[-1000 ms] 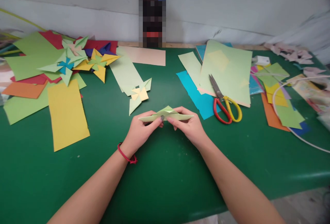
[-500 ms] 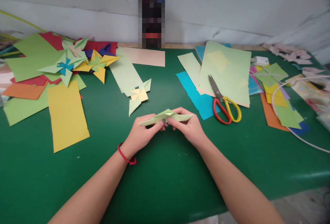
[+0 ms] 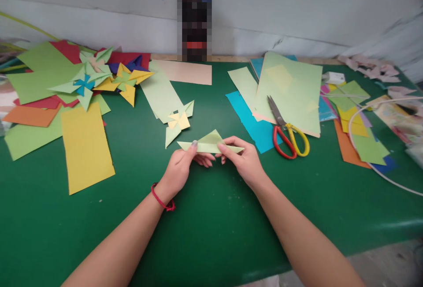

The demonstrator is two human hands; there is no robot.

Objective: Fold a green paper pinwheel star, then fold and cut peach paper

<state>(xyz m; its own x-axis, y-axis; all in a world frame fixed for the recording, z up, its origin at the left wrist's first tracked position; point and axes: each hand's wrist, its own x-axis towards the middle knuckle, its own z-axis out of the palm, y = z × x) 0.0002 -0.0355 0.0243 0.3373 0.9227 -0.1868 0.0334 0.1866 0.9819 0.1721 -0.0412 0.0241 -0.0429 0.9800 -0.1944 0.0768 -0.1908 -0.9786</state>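
Note:
A folded pale green paper (image 3: 208,147) is held between my two hands, just above the green table (image 3: 211,225). It has a long narrow band along its near side and a pointed flap standing up behind. My left hand (image 3: 181,163) pinches its left part, thumb on top and fingers underneath. On the right part, my right hand (image 3: 243,159) grips it the same way, its thumb beside the pointed flap. Just beyond my left hand lies a partly assembled folded paper star (image 3: 179,121) with pale green points and a cream middle.
Red-and-yellow-handled scissors (image 3: 286,132) lie right of centre, partly on a pale green sheet (image 3: 291,93) and a blue sheet (image 3: 256,130). Finished paper stars (image 3: 124,82) and coloured sheets (image 3: 87,150) cover the left. At right are paper scraps (image 3: 370,146) and a white cable (image 3: 350,128).
The folded paper has tipped, so its near band and raised flap show more fully. My left thumb has moved left and up onto the band; my right hand has barely moved.

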